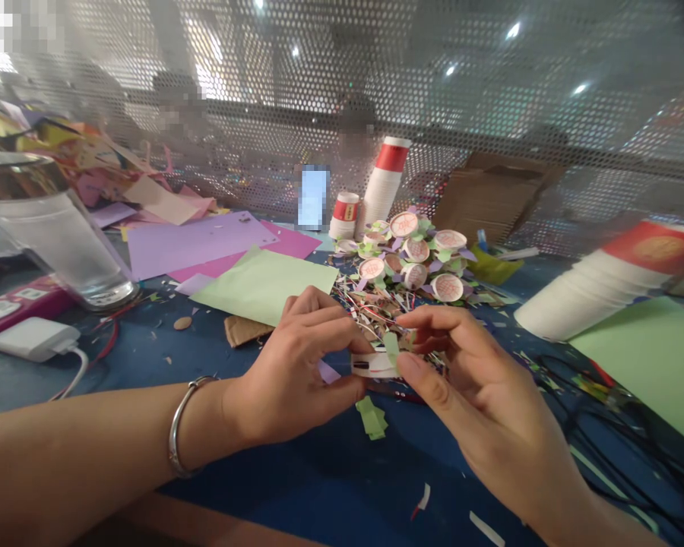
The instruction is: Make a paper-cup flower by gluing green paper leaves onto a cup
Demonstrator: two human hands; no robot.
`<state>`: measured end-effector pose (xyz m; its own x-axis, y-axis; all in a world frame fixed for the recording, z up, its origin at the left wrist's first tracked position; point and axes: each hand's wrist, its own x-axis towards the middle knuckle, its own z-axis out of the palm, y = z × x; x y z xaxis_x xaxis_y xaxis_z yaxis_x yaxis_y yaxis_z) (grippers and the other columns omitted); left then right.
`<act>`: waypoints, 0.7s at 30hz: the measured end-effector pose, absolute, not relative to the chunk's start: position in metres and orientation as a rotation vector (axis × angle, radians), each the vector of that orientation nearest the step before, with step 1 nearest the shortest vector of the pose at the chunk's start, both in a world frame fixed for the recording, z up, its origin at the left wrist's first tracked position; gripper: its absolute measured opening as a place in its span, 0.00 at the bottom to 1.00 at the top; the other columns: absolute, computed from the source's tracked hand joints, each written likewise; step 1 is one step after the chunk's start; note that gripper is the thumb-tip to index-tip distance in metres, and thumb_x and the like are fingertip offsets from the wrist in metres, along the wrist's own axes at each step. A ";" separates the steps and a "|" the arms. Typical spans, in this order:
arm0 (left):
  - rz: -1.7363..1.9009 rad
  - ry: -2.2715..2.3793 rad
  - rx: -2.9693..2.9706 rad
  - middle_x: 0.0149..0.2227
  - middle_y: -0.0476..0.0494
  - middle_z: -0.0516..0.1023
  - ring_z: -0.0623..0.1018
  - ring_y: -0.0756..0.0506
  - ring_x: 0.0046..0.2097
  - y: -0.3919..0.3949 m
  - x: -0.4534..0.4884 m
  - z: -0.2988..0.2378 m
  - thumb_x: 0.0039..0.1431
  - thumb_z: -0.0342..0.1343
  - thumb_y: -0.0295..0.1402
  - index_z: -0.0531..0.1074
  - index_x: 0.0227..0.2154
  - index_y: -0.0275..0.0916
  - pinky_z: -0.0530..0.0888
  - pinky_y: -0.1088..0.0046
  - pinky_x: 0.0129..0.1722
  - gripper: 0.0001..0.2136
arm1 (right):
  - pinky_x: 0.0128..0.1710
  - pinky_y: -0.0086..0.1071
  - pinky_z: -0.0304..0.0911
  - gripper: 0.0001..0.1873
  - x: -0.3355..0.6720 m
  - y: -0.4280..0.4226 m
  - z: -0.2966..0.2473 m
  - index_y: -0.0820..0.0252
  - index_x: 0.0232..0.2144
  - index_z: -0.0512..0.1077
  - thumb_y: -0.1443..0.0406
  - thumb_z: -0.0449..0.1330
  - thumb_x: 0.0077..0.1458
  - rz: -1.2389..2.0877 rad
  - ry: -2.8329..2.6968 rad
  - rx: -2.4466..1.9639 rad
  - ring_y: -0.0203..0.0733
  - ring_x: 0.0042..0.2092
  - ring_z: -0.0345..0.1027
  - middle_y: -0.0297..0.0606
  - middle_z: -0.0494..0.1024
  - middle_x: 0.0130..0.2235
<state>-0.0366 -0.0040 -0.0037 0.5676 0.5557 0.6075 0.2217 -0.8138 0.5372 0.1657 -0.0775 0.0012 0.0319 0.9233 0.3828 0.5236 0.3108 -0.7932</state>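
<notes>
My left hand (302,365), a silver bangle on its wrist, is closed on the left side of a short white ring (370,365) that looks like a cut-down paper cup. A bit of purple paper (328,372) shows beside my left fingers. With thumb and fingers, my right hand (467,387) pinches a small light-green paper strip (391,348) against the ring's right side. Below the ring, small green paper pieces (372,418) lie on the blue table. Beyond my hands stands a pile of cut cup bottoms (416,251) trimmed with green and purple paper, above a heap of paper scraps (370,308).
Stacked paper cups (381,182) stand at the back, and another stack (593,285) leans at right. A water glass (68,235) and a white charger (34,338) are at left. Green sheets (262,281), purple sheets (199,243) and black cables (604,425) lie around.
</notes>
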 end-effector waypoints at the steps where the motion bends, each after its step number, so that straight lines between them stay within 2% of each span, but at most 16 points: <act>1: 1.137 0.621 2.415 0.31 0.51 0.76 0.67 0.46 0.40 -0.004 -0.037 -0.004 0.50 0.61 0.20 0.74 0.30 0.38 0.63 0.66 0.45 0.07 | 0.51 0.40 0.67 0.14 0.166 -0.078 0.001 0.46 0.52 0.70 0.55 0.62 0.66 0.533 -1.629 -1.343 0.43 0.47 0.73 0.37 0.76 0.49; 6: 1.123 0.615 2.449 0.31 0.50 0.76 0.67 0.45 0.40 -0.003 -0.038 -0.005 0.50 0.61 0.21 0.73 0.30 0.38 0.63 0.65 0.45 0.07 | 0.48 0.40 0.67 0.13 0.166 -0.078 0.004 0.48 0.50 0.70 0.54 0.60 0.67 0.533 -1.602 -1.339 0.43 0.44 0.73 0.37 0.78 0.46; 12: 1.090 0.627 2.413 0.29 0.51 0.76 0.68 0.45 0.39 -0.004 -0.037 -0.003 0.50 0.62 0.21 0.74 0.30 0.39 0.63 0.65 0.44 0.07 | 0.48 0.39 0.66 0.13 0.169 -0.076 0.005 0.46 0.50 0.71 0.54 0.61 0.66 0.503 -1.625 -1.346 0.44 0.47 0.72 0.36 0.77 0.48; 15: 1.059 0.662 2.193 0.32 0.48 0.77 0.71 0.45 0.41 0.001 -0.037 -0.006 0.57 0.65 0.29 0.76 0.32 0.40 0.67 0.67 0.43 0.03 | 0.44 0.36 0.65 0.11 0.176 -0.075 0.005 0.45 0.50 0.72 0.53 0.60 0.68 0.421 -1.548 -1.353 0.43 0.47 0.71 0.34 0.76 0.46; 18: 1.047 0.710 1.905 0.36 0.46 0.77 0.74 0.46 0.42 0.007 -0.036 -0.011 0.58 0.68 0.38 0.77 0.34 0.40 0.70 0.69 0.41 0.09 | 0.46 0.36 0.64 0.11 0.180 -0.075 0.006 0.45 0.51 0.72 0.55 0.60 0.68 0.329 -1.556 -1.336 0.43 0.48 0.69 0.34 0.74 0.47; 21: 0.964 0.701 1.674 0.35 0.47 0.77 0.75 0.49 0.35 0.009 -0.035 -0.016 0.56 0.70 0.42 0.77 0.37 0.39 0.71 0.72 0.35 0.14 | 0.52 0.39 0.63 0.10 0.179 -0.075 0.005 0.47 0.49 0.72 0.60 0.63 0.66 0.174 -1.686 -1.258 0.44 0.51 0.68 0.36 0.73 0.49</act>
<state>-0.0353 0.0093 -0.0157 0.5071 0.8223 0.2582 -0.0084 -0.2948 0.9555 0.1786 -0.0749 0.0049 0.0233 0.7917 0.6105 0.6502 0.4518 -0.6108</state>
